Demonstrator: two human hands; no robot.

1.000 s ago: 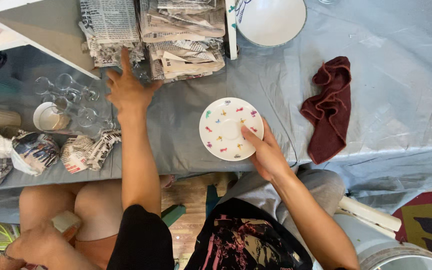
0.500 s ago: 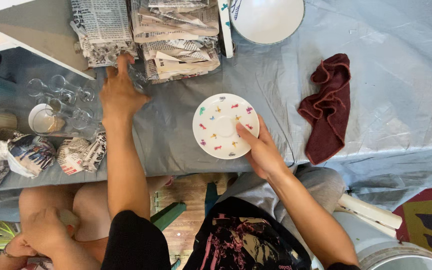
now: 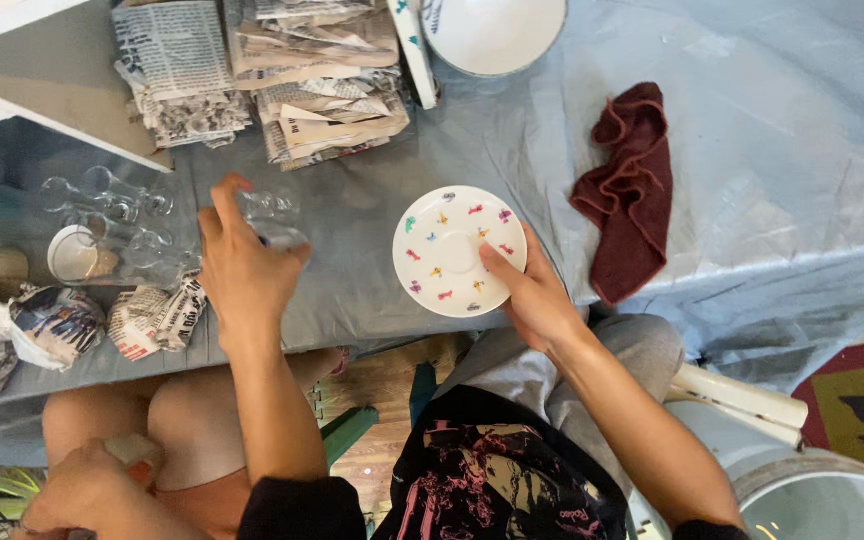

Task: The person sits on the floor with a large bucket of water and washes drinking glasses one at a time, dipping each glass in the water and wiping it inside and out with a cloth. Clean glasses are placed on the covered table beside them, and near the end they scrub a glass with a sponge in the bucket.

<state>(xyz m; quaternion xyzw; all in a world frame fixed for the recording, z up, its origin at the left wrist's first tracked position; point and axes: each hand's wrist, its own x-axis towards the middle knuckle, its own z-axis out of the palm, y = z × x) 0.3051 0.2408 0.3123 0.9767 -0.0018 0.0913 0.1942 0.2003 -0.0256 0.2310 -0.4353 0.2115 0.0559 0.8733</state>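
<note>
Left hand (image 3: 242,265) fingers curled round clear glass (image 3: 274,218) above worktop (image 3: 372,280). Right hand (image 3: 537,295) pinching saucer (image 3: 452,250) rim by worktop edge. Risks: glass slipping, knocking neighbouring glasses (image 3: 117,195); saucer tipping off.

A small round white ceramic saucer (image 3: 459,251) dotted with little multicoloured marks lay flat, face up, near the front edge of the table, on its pale grey-blue cloth. Its shallow centre well was bare. The thumb of the right hand rested on its right side, with the fingers under the rim there. A clear stemmed glass (image 3: 270,216) lay on its side well left of the saucer, gripped in the fingers of the left hand.
</note>
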